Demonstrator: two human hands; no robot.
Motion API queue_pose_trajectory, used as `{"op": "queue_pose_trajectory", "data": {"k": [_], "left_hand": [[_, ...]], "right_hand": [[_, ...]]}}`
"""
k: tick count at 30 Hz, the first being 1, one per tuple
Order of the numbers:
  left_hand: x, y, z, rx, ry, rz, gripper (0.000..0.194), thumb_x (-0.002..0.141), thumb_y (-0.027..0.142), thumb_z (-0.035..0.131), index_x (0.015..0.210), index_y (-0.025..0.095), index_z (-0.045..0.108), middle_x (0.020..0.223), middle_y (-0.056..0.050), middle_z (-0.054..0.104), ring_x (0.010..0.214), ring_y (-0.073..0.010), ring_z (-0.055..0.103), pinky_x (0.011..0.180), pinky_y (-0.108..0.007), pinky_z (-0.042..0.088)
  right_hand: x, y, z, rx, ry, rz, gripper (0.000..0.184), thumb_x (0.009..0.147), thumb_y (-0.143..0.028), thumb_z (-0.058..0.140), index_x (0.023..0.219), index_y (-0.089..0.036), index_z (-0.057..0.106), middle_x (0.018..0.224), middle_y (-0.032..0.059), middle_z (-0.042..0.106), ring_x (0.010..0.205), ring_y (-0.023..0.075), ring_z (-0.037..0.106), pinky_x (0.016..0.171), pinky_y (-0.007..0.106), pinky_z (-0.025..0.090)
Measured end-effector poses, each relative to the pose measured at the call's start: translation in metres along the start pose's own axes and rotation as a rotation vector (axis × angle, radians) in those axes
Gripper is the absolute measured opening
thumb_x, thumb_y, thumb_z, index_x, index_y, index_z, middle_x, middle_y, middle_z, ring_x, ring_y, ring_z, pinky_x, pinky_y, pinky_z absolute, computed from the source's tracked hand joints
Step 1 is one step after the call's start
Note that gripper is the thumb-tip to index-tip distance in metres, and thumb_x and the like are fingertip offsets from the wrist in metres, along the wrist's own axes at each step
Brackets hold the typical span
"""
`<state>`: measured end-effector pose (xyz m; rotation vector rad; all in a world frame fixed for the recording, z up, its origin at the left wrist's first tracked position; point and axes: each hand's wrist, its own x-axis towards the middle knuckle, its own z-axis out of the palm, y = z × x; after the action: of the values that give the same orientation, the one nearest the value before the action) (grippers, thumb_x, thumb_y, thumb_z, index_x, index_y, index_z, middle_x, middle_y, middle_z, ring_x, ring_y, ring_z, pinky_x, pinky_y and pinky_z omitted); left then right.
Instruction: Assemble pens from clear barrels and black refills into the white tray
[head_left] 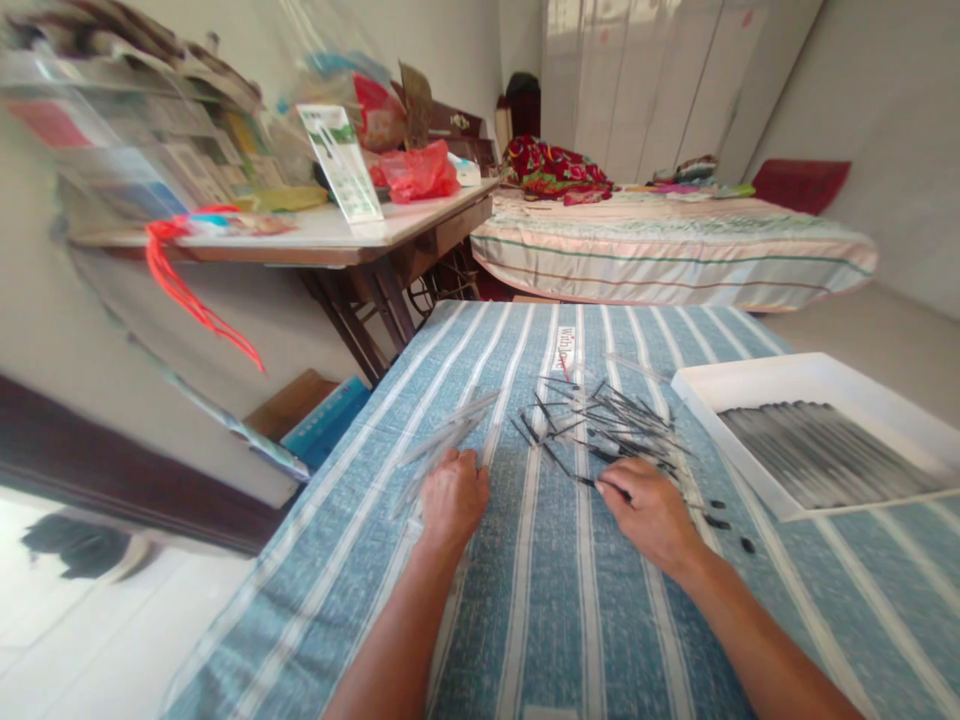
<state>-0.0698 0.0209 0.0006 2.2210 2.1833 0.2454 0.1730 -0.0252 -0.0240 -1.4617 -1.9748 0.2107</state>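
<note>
My left hand [455,497] is closed, knuckles up, at the near end of a loose pile of clear plastic pen barrels [448,430]. Its fingertips are hidden, so what it grips cannot be made out. To the right, my right hand [651,508] pinches the end of a thin black pen refill [570,474] at the near edge of a scattered heap of black refills [626,415]. Several small black caps [718,522] lie just right of that hand.
A white tray [739,470] holding a row of dark-filled clear pens [817,450] stands at the right on the striped tablecloth [517,600]. A cluttered side table [300,235] is at the back left. Beyond the cloth-covered table is a bed [667,250].
</note>
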Motion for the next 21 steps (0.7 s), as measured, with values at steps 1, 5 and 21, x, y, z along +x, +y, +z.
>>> {"op": "queue_pose_trajectory", "data": {"k": [1, 5, 21], "left_hand": [[0.001, 0.000, 0.000, 0.007, -0.004, -0.003, 0.027, 0.082, 0.029, 0.041, 0.092, 0.016, 0.062, 0.092, -0.012, 0.064, 0.078, -0.0243, 0.063, 0.064, -0.030, 0.042], [0.005, 0.001, -0.001, -0.011, -0.022, -0.042, 0.026, 0.082, 0.027, 0.040, 0.085, 0.015, 0.063, 0.092, -0.015, 0.064, 0.080, -0.0272, 0.063, 0.065, -0.032, 0.043], [0.001, 0.008, -0.007, -0.474, -0.025, 0.062, 0.012, 0.076, 0.027, 0.051, 0.076, 0.018, 0.059, 0.072, 0.001, 0.066, 0.069, -0.0133, 0.061, 0.064, -0.020, 0.042]], "right_hand": [[0.000, 0.000, 0.001, -0.020, 0.000, -0.001, 0.019, 0.083, -0.019, 0.047, 0.075, -0.018, 0.065, 0.077, 0.0048, 0.064, 0.078, 0.0180, 0.056, 0.073, 0.029, 0.044], [-0.001, 0.000, 0.003, -0.175, -0.017, -0.008, 0.018, 0.082, -0.017, 0.048, 0.077, -0.017, 0.066, 0.085, 0.0079, 0.064, 0.086, 0.0213, 0.055, 0.078, 0.033, 0.042], [-0.007, 0.004, 0.005, -0.328, -0.006, -0.093, 0.016, 0.082, -0.011, 0.050, 0.080, -0.016, 0.065, 0.104, 0.0105, 0.061, 0.113, 0.0248, 0.043, 0.094, 0.039, 0.033]]}}
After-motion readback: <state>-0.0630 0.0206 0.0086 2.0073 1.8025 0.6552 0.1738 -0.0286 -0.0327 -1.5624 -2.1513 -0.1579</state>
